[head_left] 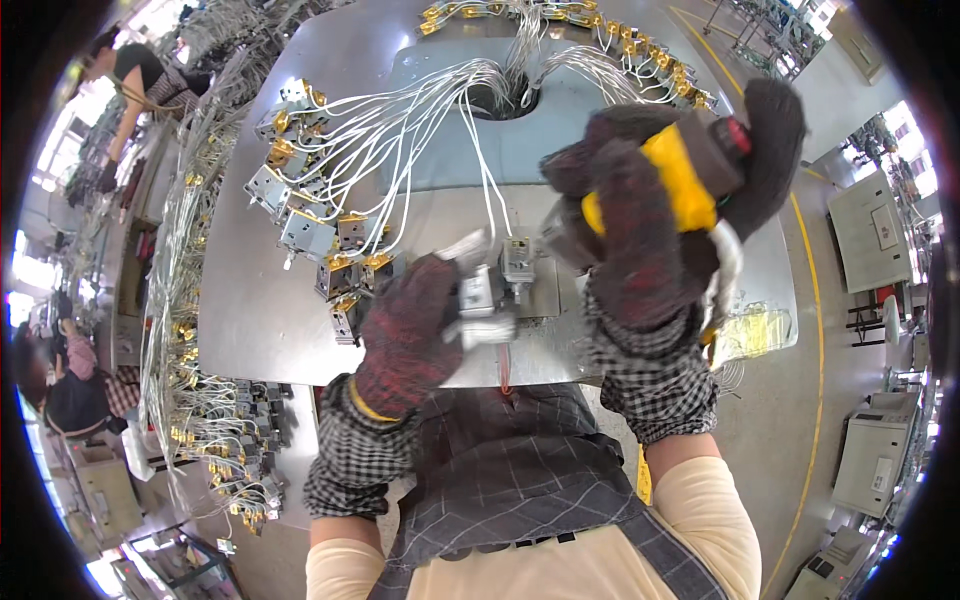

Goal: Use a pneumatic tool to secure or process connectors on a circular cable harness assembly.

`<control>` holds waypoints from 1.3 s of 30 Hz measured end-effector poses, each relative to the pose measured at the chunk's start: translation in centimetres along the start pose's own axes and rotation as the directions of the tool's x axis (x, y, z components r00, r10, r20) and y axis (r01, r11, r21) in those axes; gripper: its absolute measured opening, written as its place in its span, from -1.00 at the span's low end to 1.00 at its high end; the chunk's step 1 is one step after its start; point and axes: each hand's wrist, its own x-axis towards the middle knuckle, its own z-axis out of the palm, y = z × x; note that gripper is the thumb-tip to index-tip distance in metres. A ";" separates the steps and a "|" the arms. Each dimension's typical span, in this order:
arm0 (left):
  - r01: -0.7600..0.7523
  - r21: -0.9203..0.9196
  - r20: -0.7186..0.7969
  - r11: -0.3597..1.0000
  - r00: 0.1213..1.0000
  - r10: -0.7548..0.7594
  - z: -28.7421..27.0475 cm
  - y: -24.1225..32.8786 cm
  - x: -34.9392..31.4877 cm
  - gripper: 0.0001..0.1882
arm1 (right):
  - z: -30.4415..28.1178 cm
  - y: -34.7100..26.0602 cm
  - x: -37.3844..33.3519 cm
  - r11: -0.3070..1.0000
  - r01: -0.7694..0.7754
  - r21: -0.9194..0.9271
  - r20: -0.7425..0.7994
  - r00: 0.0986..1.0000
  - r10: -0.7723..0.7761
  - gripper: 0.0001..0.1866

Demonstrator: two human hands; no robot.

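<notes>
My left hand, in a dark red-and-black knit glove with whitish fingertips, is closed around a small metal box near the front of the bench. Motion blurs the fingertips. Just right of it sits another small metal box with a socket-like face, in a block at the bench's front. My right hand, in a similar glove, grips a yellow-and-black power tool with a red part at its end. The tool's blurred grey nose points left toward the second box; its tip cannot be made out.
White wires fan out from a hole in the metal bench to several metal boxes with gold-coloured brackets along its left edge. More wired parts line the far right edge. Wire bundles hang at left, where other people work.
</notes>
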 end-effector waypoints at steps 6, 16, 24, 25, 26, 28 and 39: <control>-0.045 -0.152 -0.074 0.987 0.997 0.034 1.6 0.4 2.2 -0.45 | -1.1 -0.5 1.9 0.982 0.016 0.190 -0.251 0.968 0.033 -0.42; 0.117 -0.005 0.262 0.993 0.958 -0.112 0.5 0.5 4.0 -0.41 | 0.5 -1.1 0.1 0.959 -0.143 0.245 -0.074 0.983 0.166 -0.31; 0.011 0.126 0.089 0.992 0.996 -0.022 -1.2 1.7 2.6 -0.39 | 0.1 1.4 1.6 0.903 0.428 -0.040 0.165 0.894 -0.417 -0.24; -0.078 0.220 -0.059 0.972 0.994 0.093 -1.6 1.3 1.9 -0.28 | 0.1 1.2 1.3 0.902 0.428 -0.046 0.163 0.895 -0.416 -0.24; -0.082 0.260 -0.263 0.962 0.953 0.153 -2.4 0.6 0.7 -0.27 | 0.3 0.5 0.7 0.950 0.308 -0.056 0.142 0.944 -0.297 -0.27; 0.182 0.401 -0.349 0.898 0.937 -0.034 -4.5 1.0 -0.7 -0.29 | 0.7 -1.3 -0.6 0.996 0.053 -0.075 0.098 0.994 -0.045 -0.32; 0.488 0.336 -0.403 0.806 0.847 -0.346 -2.9 -1.9 -6.0 -0.49 | -2.6 2.6 -5.3 -0.126 -0.359 0.925 0.363 0.733 0.575 -0.25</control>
